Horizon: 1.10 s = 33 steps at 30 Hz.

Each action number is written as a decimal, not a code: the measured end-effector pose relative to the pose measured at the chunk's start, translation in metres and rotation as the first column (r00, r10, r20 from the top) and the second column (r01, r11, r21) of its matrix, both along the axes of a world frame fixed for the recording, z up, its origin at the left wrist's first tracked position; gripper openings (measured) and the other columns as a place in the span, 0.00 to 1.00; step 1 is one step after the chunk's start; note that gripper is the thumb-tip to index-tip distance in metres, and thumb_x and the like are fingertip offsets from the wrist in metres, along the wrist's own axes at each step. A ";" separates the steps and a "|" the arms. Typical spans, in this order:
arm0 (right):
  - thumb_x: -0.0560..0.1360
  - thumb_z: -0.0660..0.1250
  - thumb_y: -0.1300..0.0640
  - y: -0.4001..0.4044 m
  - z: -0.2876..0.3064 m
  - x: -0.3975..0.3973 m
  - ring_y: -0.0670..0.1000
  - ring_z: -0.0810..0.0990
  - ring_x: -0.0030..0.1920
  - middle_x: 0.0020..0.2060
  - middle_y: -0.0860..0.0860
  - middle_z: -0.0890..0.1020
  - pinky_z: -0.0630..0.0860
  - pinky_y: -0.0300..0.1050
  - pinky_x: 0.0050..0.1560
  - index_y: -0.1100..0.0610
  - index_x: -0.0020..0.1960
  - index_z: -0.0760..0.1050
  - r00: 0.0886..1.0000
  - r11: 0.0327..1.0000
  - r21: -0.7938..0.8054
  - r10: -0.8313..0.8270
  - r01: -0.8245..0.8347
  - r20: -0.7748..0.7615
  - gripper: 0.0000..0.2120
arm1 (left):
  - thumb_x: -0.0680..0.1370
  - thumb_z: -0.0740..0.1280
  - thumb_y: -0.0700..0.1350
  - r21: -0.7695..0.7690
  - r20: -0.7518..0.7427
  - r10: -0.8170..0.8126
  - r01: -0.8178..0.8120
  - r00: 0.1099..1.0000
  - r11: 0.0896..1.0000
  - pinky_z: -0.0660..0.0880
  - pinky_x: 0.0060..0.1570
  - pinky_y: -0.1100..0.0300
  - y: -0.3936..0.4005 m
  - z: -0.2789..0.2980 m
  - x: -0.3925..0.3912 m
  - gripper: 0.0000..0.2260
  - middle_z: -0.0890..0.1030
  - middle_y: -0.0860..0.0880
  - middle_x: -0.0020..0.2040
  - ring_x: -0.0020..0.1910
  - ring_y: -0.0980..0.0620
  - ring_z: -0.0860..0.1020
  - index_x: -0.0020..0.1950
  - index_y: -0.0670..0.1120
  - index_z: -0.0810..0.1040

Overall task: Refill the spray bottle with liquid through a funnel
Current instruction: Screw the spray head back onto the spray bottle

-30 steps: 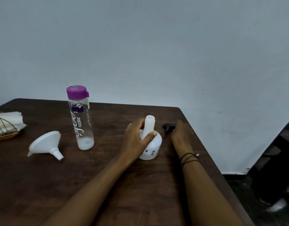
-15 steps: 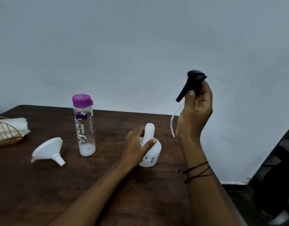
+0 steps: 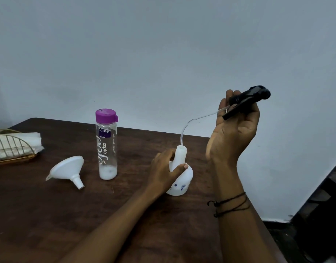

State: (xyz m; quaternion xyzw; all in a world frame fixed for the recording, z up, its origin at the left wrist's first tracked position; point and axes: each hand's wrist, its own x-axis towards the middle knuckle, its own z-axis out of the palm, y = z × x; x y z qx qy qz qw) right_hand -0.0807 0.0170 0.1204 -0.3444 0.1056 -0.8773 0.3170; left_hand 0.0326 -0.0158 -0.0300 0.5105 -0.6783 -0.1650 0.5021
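Note:
A small white spray bottle (image 3: 184, 180) with blue flower marks stands upright on the dark wooden table (image 3: 125, 215), its neck uncapped. My left hand (image 3: 164, 173) is wrapped around its neck and shoulder. My right hand (image 3: 233, 130) is raised to the right of it, holding the black spray head (image 3: 248, 97). The head's clear dip tube (image 3: 193, 120) curves down with its tip at the bottle's mouth. A white funnel (image 3: 68, 170) lies on its side to the left. A clear bottle with a purple cap (image 3: 106, 145) stands upright beside it, a little white liquid at its bottom.
A gold wire holder with white napkins (image 3: 13, 147) sits at the table's left edge. A plain wall rises behind the table. The table's right edge runs just past my right forearm, with dark floor beyond.
My right hand lifted the spray head off the table, then tilted it so the dip tube's tip reaches the bottle's mouth. My left hand has kept its hold on the spray bottle.

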 end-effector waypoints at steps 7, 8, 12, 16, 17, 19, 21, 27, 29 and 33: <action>0.81 0.62 0.69 -0.004 -0.023 -0.001 0.55 0.82 0.62 0.54 0.51 0.82 0.77 0.50 0.64 0.62 0.64 0.72 0.987 0.991 0.109 -0.055 0.072 -0.149 0.13 | 0.71 0.66 0.63 -0.008 -0.012 -0.014 0.014 1.000 1.000 0.77 0.51 0.49 0.001 0.000 0.002 0.22 0.79 0.56 0.53 0.52 0.53 0.76 0.57 0.49 0.77; 0.81 0.62 0.69 -0.005 -0.028 -0.001 0.55 0.82 0.62 0.54 0.50 0.82 0.77 0.50 0.64 0.60 0.63 0.73 0.985 0.991 0.119 -0.043 0.063 -0.169 0.12 | 0.72 0.67 0.63 -0.013 -0.012 -0.014 0.014 1.000 1.000 0.78 0.51 0.49 0.001 0.000 0.001 0.22 0.80 0.56 0.53 0.52 0.53 0.76 0.57 0.49 0.77; 0.79 0.65 0.66 -0.006 -0.048 -0.003 0.55 0.82 0.61 0.54 0.50 0.84 0.76 0.54 0.65 0.56 0.60 0.75 0.954 0.982 0.177 -0.005 0.061 -0.300 0.12 | 0.73 0.70 0.60 -0.011 -0.029 -0.023 0.023 0.999 1.000 0.77 0.51 0.51 0.002 0.001 0.002 0.19 0.80 0.55 0.54 0.52 0.54 0.76 0.58 0.50 0.78; 0.77 0.66 0.69 -0.008 -0.068 0.002 0.42 0.84 0.52 0.50 0.49 0.85 0.79 0.36 0.51 0.56 0.58 0.77 0.857 0.939 0.335 0.112 0.073 -0.502 0.13 | 0.72 0.68 0.64 -0.018 -0.035 -0.016 0.016 0.999 1.000 0.77 0.49 0.51 0.001 -0.001 0.003 0.21 0.80 0.58 0.50 0.51 0.56 0.77 0.55 0.50 0.79; 0.77 0.67 0.70 -0.009 -0.073 0.005 0.38 0.84 0.49 0.49 0.46 0.84 0.79 0.33 0.50 0.56 0.58 0.76 0.831 0.926 0.369 0.144 0.078 -0.537 0.14 | 0.71 0.67 0.65 -0.016 -0.037 -0.014 0.014 0.999 1.000 0.77 0.49 0.51 0.001 0.000 0.003 0.23 0.81 0.57 0.49 0.50 0.56 0.77 0.55 0.50 0.79; 0.77 0.67 0.70 -0.012 -0.083 0.008 0.36 0.84 0.47 0.47 0.44 0.84 0.79 0.33 0.50 0.54 0.56 0.77 0.791 0.899 0.432 0.210 0.075 -0.574 0.14 | 0.71 0.64 0.69 0.004 -0.079 -0.035 0.035 0.996 0.999 0.78 0.47 0.50 0.003 0.003 0.002 0.25 0.82 0.54 0.46 0.47 0.55 0.79 0.52 0.49 0.79; 0.77 0.67 0.69 -0.017 -0.090 0.009 0.37 0.84 0.47 0.46 0.43 0.84 0.79 0.35 0.50 0.51 0.55 0.76 0.754 0.882 0.465 0.253 0.078 -0.606 0.15 | 0.73 0.62 0.68 0.016 -0.131 -0.066 0.069 0.989 0.998 0.77 0.41 0.44 0.005 0.007 0.000 0.24 0.82 0.49 0.39 0.40 0.52 0.81 0.45 0.47 0.79; 0.78 0.68 0.67 -0.022 -0.103 0.008 0.48 0.84 0.56 0.54 0.52 0.85 0.80 0.41 0.58 0.60 0.65 0.76 0.718 0.867 0.491 0.291 0.081 -0.633 0.17 | 0.78 0.68 0.53 -0.040 -0.111 -0.091 0.087 0.990 0.995 0.78 0.42 0.54 0.009 0.010 0.001 0.11 0.81 0.56 0.41 0.43 0.57 0.80 0.56 0.48 0.79; 0.77 0.68 0.67 -0.020 -0.106 0.010 0.48 0.84 0.57 0.56 0.53 0.84 0.80 0.43 0.58 0.60 0.65 0.76 0.713 0.868 0.488 0.286 0.089 -0.640 0.17 | 0.79 0.68 0.49 -0.047 -0.113 -0.097 0.092 0.989 0.995 0.77 0.40 0.58 0.012 0.012 0.002 0.11 0.80 0.58 0.41 0.44 0.57 0.80 0.60 0.48 0.78; 0.76 0.70 0.68 -0.018 -0.109 0.012 0.51 0.86 0.49 0.48 0.55 0.86 0.82 0.46 0.51 0.56 0.54 0.77 0.776 0.875 0.481 0.271 0.048 -0.569 0.11 | 0.77 0.70 0.49 -0.006 -0.170 -0.103 0.103 0.980 0.995 0.79 0.43 0.61 0.012 0.013 0.001 0.10 0.84 0.56 0.45 0.45 0.60 0.82 0.57 0.48 0.81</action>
